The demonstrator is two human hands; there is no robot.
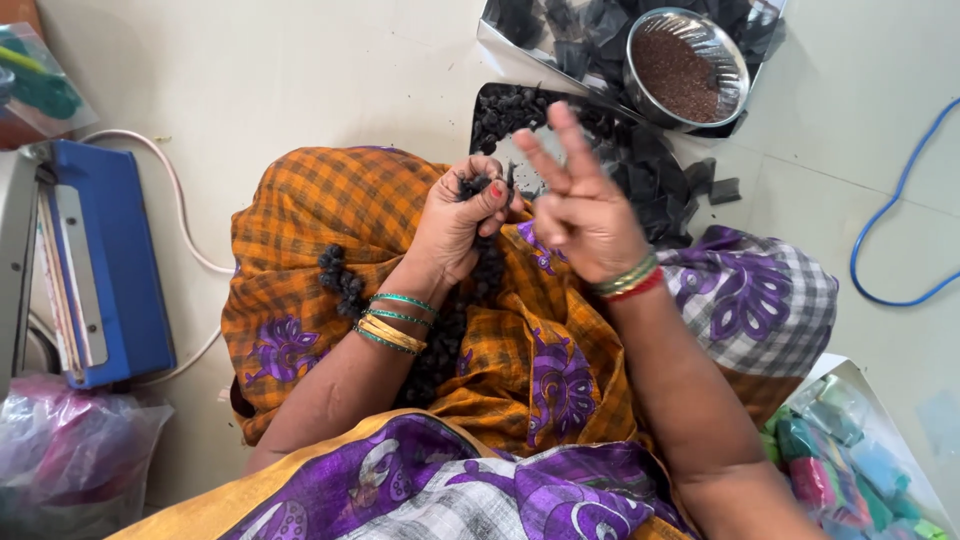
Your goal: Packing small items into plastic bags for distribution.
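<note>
While the pale tiled floor fills most of the view, an orange checked cloth with purple flowers covers the seated person's lap. Beside it on the floor stands a blue box-shaped sealing machine with a white cord. Ahead lies a dark flat tray heaped with small black beads, and just beyond it a round steel bowl of fine reddish-brown grains rests on a pile of black packets. A clear bag of coloured pieces sits by the right knee, and a blue cable curves across the floor.

Over the lap, the left hand is closed in a pinch around the top of a long strand of black knotted beads, which hangs down across the cloth. Just beside it, the right hand holds two fingers raised and spread, its thumb and remaining fingers curled near the strand's top end; whether they touch it I cannot tell.
</note>
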